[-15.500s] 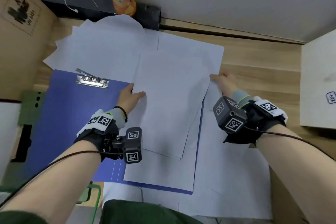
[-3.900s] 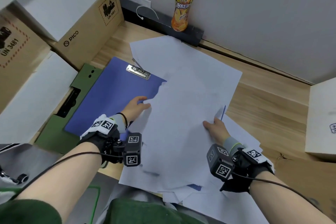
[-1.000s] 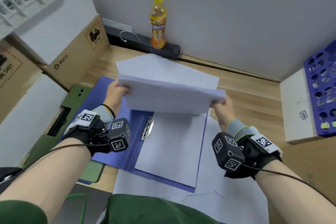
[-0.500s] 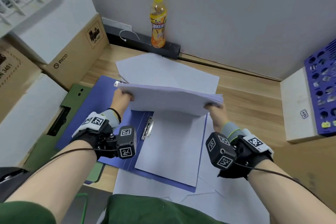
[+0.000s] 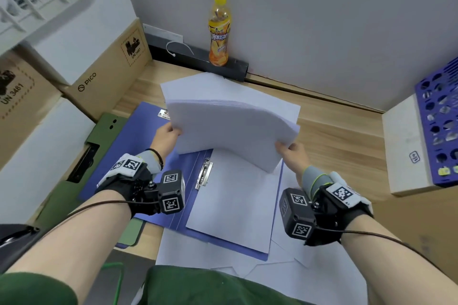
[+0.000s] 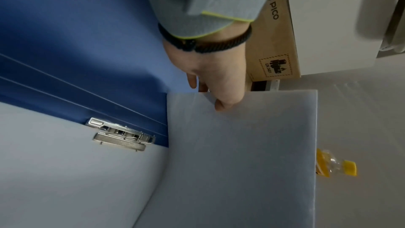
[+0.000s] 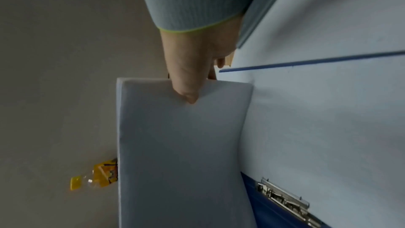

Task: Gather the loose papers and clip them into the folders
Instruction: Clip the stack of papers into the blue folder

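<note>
I hold a stack of white papers (image 5: pixel 230 131) in the air over the open blue folder (image 5: pixel 171 215). My left hand (image 5: pixel 165 136) pinches the stack's left edge (image 6: pixel 238 145), thumb on top. My right hand (image 5: pixel 291 153) pinches its right edge (image 7: pixel 181 136) the same way. The stack bows and tilts, its right corner dipping toward the folder. A sheet (image 5: pixel 235 205) lies in the folder's right half beside the metal clip (image 5: pixel 204 173). A second blue folder (image 5: pixel 138 126) with its own clip (image 5: pixel 164 114) lies behind on the left. Loose sheets (image 5: pixel 317 267) lie under the folder, near the front edge.
An orange drink bottle (image 5: pixel 219 30) stands at the wall. Cardboard boxes (image 5: pixel 104 69) crowd the left side, with a green case (image 5: pixel 99 136) beside them. A white box (image 5: pixel 406 148) and a blue perforated rack (image 5: pixel 438 119) sit on the right. One more sheet (image 5: pixel 198 86) lies behind the stack.
Over the last second the stack went from a level hold to a tilted, bowed one, its right side lowered toward the folder. Both hands keep their grip on its edges.
</note>
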`<state>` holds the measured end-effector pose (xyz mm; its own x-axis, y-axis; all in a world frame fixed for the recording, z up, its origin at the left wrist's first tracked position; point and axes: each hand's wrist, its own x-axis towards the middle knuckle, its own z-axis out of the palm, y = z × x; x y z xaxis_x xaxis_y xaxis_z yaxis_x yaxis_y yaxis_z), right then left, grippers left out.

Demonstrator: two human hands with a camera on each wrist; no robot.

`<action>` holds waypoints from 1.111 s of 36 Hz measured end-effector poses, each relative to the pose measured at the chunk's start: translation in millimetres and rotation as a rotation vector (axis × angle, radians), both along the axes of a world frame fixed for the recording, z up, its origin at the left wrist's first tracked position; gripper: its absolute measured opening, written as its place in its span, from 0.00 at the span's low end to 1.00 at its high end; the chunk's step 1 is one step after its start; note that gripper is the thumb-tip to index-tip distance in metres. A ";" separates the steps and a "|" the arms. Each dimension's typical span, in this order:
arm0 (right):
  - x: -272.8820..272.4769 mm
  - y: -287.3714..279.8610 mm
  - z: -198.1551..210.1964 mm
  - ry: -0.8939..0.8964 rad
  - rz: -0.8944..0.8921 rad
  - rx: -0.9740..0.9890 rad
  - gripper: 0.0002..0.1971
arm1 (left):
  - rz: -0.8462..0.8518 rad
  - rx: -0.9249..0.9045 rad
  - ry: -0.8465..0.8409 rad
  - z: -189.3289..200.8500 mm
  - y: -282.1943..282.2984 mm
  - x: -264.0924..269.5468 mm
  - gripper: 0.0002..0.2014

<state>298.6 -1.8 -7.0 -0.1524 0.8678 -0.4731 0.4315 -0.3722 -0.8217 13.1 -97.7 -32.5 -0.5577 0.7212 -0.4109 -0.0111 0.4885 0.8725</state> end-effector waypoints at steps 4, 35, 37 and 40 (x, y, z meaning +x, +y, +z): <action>5.4 9.2 2.9 -0.037 -0.019 -0.026 0.09 | 0.088 0.013 0.071 -2.1 -1.8 -9.7 0.07; -3.6 -42.0 -9.7 0.287 0.136 -0.451 0.10 | -0.075 -0.314 -0.213 -17.1 -52.0 8.2 0.21; -6.7 -45.0 -14.1 0.248 0.206 -0.480 0.14 | -0.198 -0.408 -0.187 -29.1 -66.0 -2.7 0.26; -23.6 -53.1 -19.1 0.171 0.302 -0.515 0.14 | -0.311 -0.506 -0.194 -62.0 -85.7 -28.5 0.35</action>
